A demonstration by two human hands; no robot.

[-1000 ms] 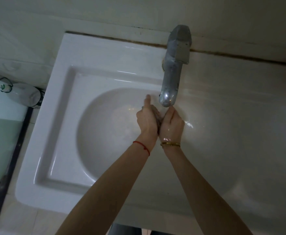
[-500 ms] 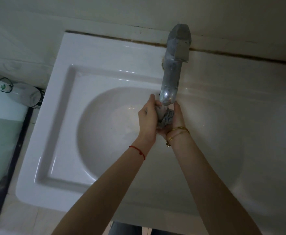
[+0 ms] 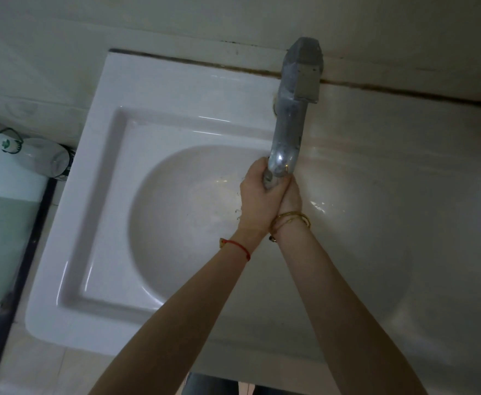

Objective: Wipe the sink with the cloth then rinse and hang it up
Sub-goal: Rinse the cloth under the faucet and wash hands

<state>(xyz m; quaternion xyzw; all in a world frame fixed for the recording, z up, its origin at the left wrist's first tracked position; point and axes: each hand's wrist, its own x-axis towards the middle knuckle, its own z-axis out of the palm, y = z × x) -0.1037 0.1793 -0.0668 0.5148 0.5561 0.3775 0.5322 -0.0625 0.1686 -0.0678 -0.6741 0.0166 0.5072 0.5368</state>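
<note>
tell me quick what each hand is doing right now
Left hand: closed on the cloth under the tap.
Right hand: pressed against the left hand, closed on the cloth.

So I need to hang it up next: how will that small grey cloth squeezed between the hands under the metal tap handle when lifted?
The small grey cloth is bunched tight between the left hand and right hand, so it is probably soft and floppy. Held under the metal tap, it is likely soaked, heavy for its size, and may drip.

Left hand and right hand pressed together, fingers curled closed.
</note>
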